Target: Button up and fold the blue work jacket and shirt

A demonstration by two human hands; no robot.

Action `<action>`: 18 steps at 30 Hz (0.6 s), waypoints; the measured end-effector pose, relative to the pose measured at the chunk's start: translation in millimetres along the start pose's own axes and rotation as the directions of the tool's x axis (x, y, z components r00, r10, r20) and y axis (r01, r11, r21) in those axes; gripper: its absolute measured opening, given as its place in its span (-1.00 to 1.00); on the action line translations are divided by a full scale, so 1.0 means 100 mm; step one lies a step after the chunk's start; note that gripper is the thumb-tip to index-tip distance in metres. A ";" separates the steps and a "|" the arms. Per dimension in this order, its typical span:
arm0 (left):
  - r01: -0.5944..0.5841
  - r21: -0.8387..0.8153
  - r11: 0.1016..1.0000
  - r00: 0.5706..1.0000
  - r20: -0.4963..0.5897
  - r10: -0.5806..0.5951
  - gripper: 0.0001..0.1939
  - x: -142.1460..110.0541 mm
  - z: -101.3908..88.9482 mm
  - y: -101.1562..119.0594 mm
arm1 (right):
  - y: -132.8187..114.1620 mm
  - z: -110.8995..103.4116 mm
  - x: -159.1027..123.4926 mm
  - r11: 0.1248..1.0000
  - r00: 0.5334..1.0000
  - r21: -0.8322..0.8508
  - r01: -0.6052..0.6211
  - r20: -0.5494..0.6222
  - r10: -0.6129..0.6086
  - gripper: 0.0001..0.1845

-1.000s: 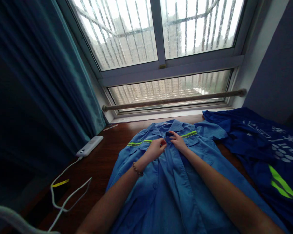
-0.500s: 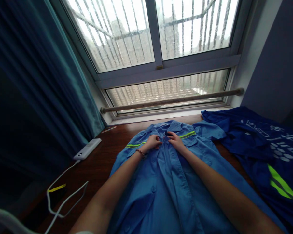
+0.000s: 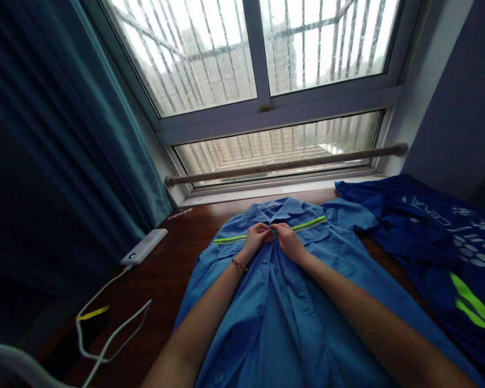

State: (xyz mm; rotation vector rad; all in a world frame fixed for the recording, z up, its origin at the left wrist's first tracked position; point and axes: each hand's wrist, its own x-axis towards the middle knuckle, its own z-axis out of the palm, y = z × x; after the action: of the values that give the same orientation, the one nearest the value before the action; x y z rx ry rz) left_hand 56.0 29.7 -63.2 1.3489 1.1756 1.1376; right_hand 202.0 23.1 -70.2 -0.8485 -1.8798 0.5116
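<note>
A light blue short-sleeved shirt [image 3: 242,318] with yellow-green reflective stripes lies front up, its collar towards the window. Just below the collar, my left hand [image 3: 257,240] pinches one front edge of the shirt. My right hand [image 3: 288,241] grips the facing edge, and the fingertips of both hands almost meet at the chest stripe. Whether a button sits between the fingers is hidden. Below the hands the front edges hang in loose folds, with buttons showing along the left one. A beaded bracelet [image 3: 240,265] is on my left wrist.
A dark blue garment [image 3: 432,237] with white print overlaps the shirt's right side. On the brown wooden surface [image 3: 165,280] at left lie a white power bank [image 3: 144,247] and its white cable [image 3: 105,345]. A blue curtain [image 3: 105,134] and a barred window stand behind.
Both hands have drawn together at the upper front, bringing the shirt's two edges to meet. The right fingers, earlier spread apart on the edge, are now closed in a pinch.
</note>
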 end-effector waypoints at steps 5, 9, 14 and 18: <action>-0.088 0.032 0.996 0.993 -0.078 0.091 -0.85 -0.03 0.04 0.00 | -0.05 -0.01 0.12 0.988 1.000 -0.154 0.019 0.000 -0.020 -0.75; -0.205 0.212 0.956 0.947 -0.204 0.248 -0.91 -0.09 0.07 0.01 | -0.02 0.07 0.18 0.989 0.999 -0.151 -0.014 -0.033 0.010 -0.84; -0.177 0.238 0.955 0.956 -0.191 0.225 -0.90 -0.08 0.07 -0.01 | 0.05 0.14 0.15 0.992 0.995 -0.108 -0.071 -0.078 0.063 -0.87; -0.139 0.155 0.978 0.978 -0.136 0.161 -0.84 -0.02 0.06 -0.03 | 0.09 0.13 0.15 0.990 0.989 -0.067 -0.123 -0.093 0.117 -0.86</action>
State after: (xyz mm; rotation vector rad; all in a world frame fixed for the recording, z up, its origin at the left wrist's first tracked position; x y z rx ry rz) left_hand 61.1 27.0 -66.5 1.5054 1.3007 1.2998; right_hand 189.1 40.8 -72.6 -1.0209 -1.7818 0.4736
